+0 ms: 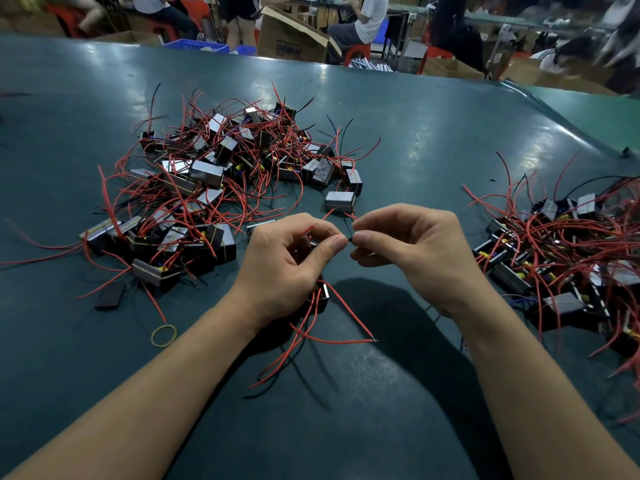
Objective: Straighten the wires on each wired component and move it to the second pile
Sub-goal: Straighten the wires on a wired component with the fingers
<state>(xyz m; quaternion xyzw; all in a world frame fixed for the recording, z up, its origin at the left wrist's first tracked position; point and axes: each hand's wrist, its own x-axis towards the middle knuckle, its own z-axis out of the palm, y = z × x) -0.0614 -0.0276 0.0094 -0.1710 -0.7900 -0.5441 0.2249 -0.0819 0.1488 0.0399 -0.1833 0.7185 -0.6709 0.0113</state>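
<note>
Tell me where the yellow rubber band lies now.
In the head view the yellow rubber band lies flat on the green table, lower left, just left of the left forearm and below the big left pile.

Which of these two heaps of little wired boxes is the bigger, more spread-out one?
The pile on the left, beyond the left hand. It sprawls across the green table, while the pile on the right is tighter and runs off the picture's edge.

Two hands (287, 258) (412, 251), two piles (221, 174) (568, 251) of wired parts, way too many to count, plus one part (322, 294) held, one rubber band (163, 335), one table (433, 140).
</note>
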